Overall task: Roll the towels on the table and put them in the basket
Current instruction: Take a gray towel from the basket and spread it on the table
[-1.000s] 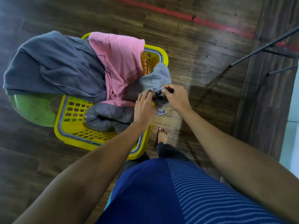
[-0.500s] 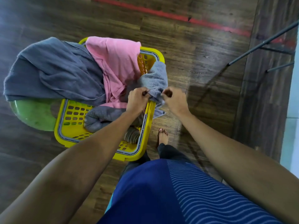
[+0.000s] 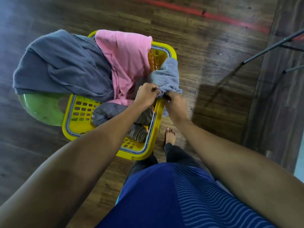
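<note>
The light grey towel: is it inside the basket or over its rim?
Over the rim. The light grey towel drapes across the edge of the yellow basket; left hand and right hand grip its near end.

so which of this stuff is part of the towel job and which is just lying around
Job: basket, pale grey towel held by left hand and right hand, pink towel, dark grey towel, rolled towel inside.
Lying about: green stool, red line, metal legs.
</note>
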